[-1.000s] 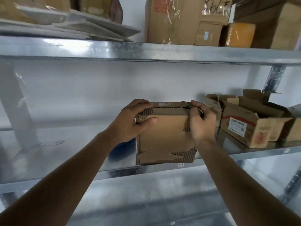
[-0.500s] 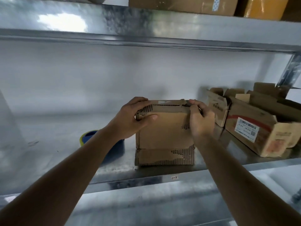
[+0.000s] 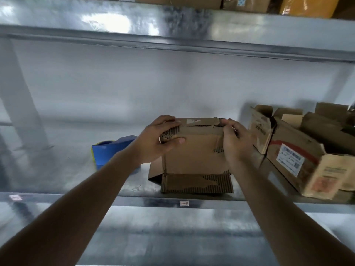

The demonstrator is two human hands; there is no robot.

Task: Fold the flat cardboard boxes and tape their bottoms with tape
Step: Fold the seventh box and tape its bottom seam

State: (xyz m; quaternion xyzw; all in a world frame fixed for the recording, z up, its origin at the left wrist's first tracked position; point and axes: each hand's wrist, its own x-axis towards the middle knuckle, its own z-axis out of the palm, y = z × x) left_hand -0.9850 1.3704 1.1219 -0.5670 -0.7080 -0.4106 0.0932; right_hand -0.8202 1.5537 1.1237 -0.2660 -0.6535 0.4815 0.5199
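From the tape dispenser (image 3: 112,149) just left of my left hand (image 3: 155,143), I saw the cardboard box (image 3: 194,152) upright on the shelf (image 3: 57,175), both hands gripping its top corners, right hand (image 3: 235,142) opposite, equally near.

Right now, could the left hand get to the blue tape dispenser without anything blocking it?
Probably yes. The tape dispenser sits on the shelf just left of the left hand, with nothing between them. But that hand grips the cardboard box, as does the right hand, so it must let go first.
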